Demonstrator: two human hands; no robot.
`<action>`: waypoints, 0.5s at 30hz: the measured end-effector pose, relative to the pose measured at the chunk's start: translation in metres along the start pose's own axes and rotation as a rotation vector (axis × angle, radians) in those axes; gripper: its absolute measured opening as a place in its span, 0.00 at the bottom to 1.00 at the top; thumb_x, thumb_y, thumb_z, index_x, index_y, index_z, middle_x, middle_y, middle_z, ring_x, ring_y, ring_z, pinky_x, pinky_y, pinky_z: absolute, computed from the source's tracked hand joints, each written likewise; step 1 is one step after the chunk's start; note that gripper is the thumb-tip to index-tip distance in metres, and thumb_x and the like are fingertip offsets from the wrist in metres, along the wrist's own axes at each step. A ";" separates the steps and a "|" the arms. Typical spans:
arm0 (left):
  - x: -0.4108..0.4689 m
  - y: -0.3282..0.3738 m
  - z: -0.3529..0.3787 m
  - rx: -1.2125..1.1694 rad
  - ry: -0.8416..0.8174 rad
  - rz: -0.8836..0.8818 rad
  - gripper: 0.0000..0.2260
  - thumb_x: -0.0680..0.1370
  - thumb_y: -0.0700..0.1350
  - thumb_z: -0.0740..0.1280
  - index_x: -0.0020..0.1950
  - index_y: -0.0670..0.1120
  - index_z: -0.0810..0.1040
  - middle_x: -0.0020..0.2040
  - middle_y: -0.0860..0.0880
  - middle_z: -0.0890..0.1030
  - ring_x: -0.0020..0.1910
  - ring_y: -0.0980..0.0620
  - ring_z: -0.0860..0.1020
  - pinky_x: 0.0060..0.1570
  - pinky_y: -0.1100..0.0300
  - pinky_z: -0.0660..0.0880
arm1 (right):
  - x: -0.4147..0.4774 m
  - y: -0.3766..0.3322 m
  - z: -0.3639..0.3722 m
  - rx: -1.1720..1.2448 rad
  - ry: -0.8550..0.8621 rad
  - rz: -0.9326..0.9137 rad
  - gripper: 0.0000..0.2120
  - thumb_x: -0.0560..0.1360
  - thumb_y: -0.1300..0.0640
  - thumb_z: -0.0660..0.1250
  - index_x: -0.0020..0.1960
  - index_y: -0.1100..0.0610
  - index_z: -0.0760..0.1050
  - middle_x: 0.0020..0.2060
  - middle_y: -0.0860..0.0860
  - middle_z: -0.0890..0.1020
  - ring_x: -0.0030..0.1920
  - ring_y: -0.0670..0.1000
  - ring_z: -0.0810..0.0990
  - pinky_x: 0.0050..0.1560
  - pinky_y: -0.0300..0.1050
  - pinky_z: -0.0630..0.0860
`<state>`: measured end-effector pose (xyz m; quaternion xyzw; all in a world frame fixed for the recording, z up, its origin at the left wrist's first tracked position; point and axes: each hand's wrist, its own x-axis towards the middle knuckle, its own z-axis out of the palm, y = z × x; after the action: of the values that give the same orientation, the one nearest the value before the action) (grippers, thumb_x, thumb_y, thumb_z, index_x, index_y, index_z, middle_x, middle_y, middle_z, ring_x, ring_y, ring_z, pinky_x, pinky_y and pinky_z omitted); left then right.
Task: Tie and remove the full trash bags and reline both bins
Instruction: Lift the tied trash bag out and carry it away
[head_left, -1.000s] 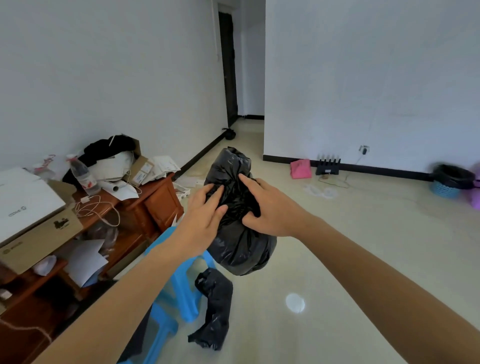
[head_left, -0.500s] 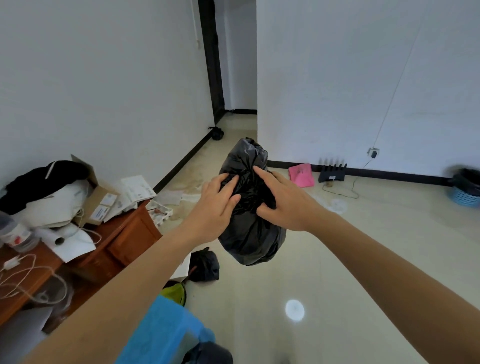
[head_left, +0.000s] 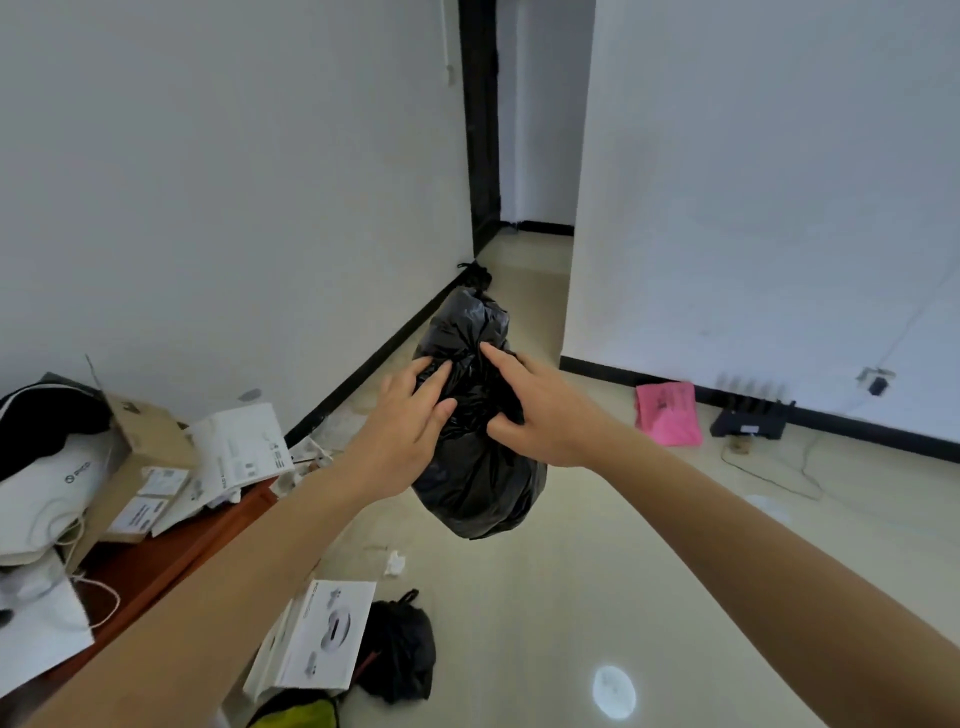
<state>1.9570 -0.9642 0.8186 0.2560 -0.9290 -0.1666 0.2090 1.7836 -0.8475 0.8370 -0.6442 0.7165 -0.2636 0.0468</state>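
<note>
Both arms are stretched out in front, and between them a full black trash bag (head_left: 475, 441) hangs in the air above the pale floor (head_left: 597, 571). The left hand (head_left: 402, 436) presses on the bag's left side, fingers straight and close together, laid flat on the plastic rather than curled round it. The right hand (head_left: 535, 410) grips the right side near the gathered neck, thumb dug into the plastic and index finger pointing up along it. The bag's top is bunched into a narrow twist.

On the floor below lies a smaller tied black bag (head_left: 400, 644), just beside a white box (head_left: 322, 639) with a headset pictured on it; its print is too small to read. At left, a wooden desk (head_left: 156, 561) carries cardboard boxes, papers and a white pouch (head_left: 57, 493) marked "PICO". By the far wall lies a pink bag (head_left: 667, 413), near a black router (head_left: 750, 418).
</note>
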 end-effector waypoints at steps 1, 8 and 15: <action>0.022 -0.014 0.004 -0.004 -0.004 -0.020 0.24 0.84 0.51 0.52 0.79 0.45 0.58 0.76 0.45 0.60 0.73 0.47 0.56 0.73 0.54 0.55 | 0.026 0.014 0.004 0.004 -0.009 -0.012 0.39 0.75 0.47 0.63 0.81 0.51 0.50 0.71 0.51 0.67 0.64 0.51 0.71 0.63 0.45 0.72; 0.201 -0.123 0.051 -0.021 -0.017 -0.042 0.24 0.84 0.52 0.52 0.79 0.45 0.58 0.75 0.46 0.60 0.72 0.47 0.57 0.74 0.53 0.56 | 0.211 0.131 0.033 -0.021 -0.043 -0.050 0.38 0.76 0.49 0.64 0.81 0.53 0.50 0.68 0.51 0.69 0.62 0.50 0.72 0.56 0.37 0.66; 0.421 -0.207 0.067 -0.109 -0.075 -0.075 0.24 0.84 0.54 0.52 0.79 0.50 0.58 0.75 0.50 0.60 0.72 0.50 0.57 0.75 0.51 0.56 | 0.405 0.241 0.013 -0.040 -0.046 -0.006 0.40 0.75 0.46 0.64 0.81 0.52 0.48 0.69 0.51 0.69 0.64 0.51 0.72 0.63 0.45 0.72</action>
<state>1.6799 -1.3489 0.8026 0.2726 -0.9154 -0.2343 0.1813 1.5055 -1.2282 0.8309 -0.6529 0.7185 -0.2346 0.0495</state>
